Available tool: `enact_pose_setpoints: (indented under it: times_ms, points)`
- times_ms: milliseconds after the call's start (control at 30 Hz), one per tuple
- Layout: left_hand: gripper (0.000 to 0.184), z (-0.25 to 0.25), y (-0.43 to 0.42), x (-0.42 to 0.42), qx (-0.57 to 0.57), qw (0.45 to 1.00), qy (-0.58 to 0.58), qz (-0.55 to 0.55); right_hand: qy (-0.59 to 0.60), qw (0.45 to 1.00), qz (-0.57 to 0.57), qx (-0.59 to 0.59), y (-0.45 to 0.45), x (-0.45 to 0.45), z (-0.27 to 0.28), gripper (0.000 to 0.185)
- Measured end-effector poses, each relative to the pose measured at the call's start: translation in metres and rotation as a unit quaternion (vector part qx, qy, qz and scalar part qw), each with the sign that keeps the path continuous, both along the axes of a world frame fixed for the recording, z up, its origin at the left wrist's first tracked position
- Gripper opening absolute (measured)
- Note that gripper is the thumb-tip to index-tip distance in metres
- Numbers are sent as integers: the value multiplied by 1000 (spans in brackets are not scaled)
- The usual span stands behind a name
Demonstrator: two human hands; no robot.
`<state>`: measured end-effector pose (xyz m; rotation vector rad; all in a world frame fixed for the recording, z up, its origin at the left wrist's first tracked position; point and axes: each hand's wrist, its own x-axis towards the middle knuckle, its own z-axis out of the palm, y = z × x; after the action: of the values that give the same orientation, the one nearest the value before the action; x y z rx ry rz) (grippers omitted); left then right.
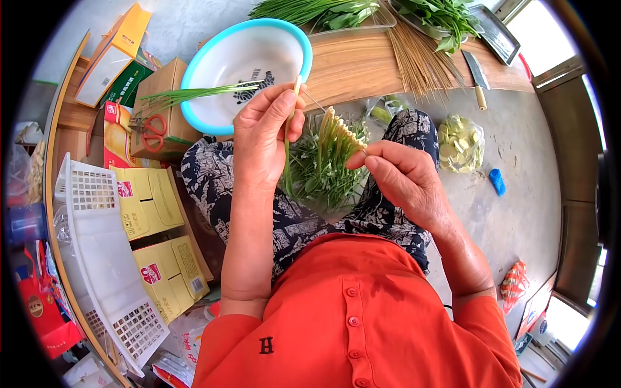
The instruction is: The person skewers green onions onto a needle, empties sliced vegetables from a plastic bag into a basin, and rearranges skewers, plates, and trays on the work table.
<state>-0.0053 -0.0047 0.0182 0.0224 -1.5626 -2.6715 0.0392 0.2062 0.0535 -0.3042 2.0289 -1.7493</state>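
My left hand (266, 132) pinches a green vegetable stem (287, 158), its pale end sticking up past the thumb and fingertips. Between the thumb and fingers of my right hand (407, 184) is the lower end of a thin skewer (314, 101), whose bare tip points up toward my left hand. Several pale-based green stems (337, 137) are threaded side by side along this skewer, their leaves hanging down. Below both hands, loose leafy greens (310, 178) lie in what looks like clear plastic between my knees.
A blue-rimmed white basin (217, 58) stands ahead, long green chives (200, 95) across its rim. The wooden table (352, 61) bears bamboo skewers (420, 61), leafy greens (446, 19) and a knife (476, 72). Orange scissors (152, 134) rest at a carton; a bag of slices (460, 143) sits right.
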Motion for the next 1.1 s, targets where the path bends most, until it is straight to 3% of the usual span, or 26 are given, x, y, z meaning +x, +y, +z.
enact_pose_setpoints:
  times_ms: [433, 967, 1100]
  points:
    - [18, 3, -10, 0, -30, 999, -2, -27, 17, 1000, 5, 12, 2, -1, 4, 20]
    - [18, 8, -18, 1, -28, 996, -5, -82, -61, 995, 34, -71, 8, -1, 0, 22]
    - [15, 8, -12, 3, -71, 992, -12, -101, -58, 995, 30, -73, 7, -2, -1, 23]
